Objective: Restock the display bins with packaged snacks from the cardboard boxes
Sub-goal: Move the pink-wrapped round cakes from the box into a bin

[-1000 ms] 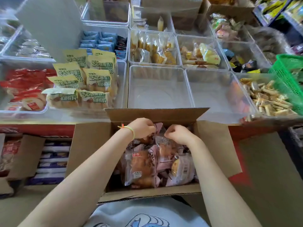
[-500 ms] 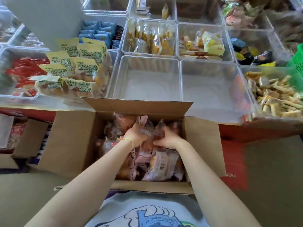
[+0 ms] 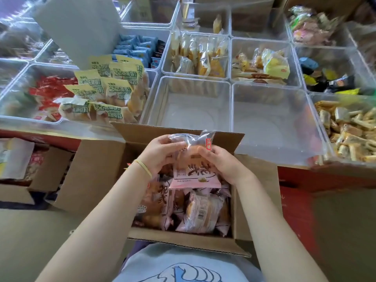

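An open cardboard box (image 3: pixel 97 176) in front of me holds several pink-and-clear snack packs (image 3: pixel 200 212). My left hand (image 3: pixel 160 153) and my right hand (image 3: pixel 221 161) together grip a bunch of these packs (image 3: pixel 193 169), lifted above the box's far side. Just beyond the box stand two empty clear bins, one (image 3: pixel 189 110) straight ahead and one (image 3: pixel 272 123) to its right.
Clear bins around hold stock: yellow-green packs (image 3: pixel 107 88) at left, red packs (image 3: pixel 48 88) beyond them, stick snacks (image 3: pixel 350 127) at right, and bread packs (image 3: pixel 199 55) behind. Another carton (image 3: pixel 30 165) sits at left. A red display front (image 3: pixel 301 200) lies right of the box.
Both hands dug into the box, closed on packs and have now raised them above the box's far flap. The view has shifted closer over the box.
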Tool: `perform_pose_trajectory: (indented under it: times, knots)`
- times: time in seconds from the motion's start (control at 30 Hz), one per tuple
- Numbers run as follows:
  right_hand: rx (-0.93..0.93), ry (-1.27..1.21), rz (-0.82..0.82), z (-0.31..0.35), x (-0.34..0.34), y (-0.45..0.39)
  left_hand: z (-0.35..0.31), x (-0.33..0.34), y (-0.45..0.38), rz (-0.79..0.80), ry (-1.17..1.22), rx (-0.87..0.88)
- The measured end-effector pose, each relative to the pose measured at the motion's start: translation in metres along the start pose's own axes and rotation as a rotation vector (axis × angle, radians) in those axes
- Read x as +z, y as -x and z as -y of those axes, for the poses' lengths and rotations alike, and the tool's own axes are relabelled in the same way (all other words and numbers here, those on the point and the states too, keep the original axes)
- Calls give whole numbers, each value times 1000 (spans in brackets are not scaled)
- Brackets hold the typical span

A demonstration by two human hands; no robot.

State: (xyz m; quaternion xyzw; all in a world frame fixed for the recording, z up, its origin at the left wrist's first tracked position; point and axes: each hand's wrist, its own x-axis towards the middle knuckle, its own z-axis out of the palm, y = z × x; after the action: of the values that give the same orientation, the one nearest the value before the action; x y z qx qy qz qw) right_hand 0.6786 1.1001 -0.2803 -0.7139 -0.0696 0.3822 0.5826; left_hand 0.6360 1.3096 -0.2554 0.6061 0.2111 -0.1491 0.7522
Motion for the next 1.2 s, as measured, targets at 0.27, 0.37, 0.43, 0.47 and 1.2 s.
perform_pose_trajectory:
  times: [0.27,0.37,0.43,0.47,1.2]
  knots:
    - [-148,14,81,80,-11,-4,-71,4,2,-40,156,246]
    - [-198,28,-39,105,-14,-21,-90,-9,-16,-98,161,308]
    - [-188,76,-136,119,-15,-36,-99,-21,-34,-169,128,299]
    - [-173,99,-208,125,-16,-45,-103,-28,-43,-229,82,286]
    - [119,847,-432,93,-28,-323,-61,-111,-207,-64,-1528,-7]
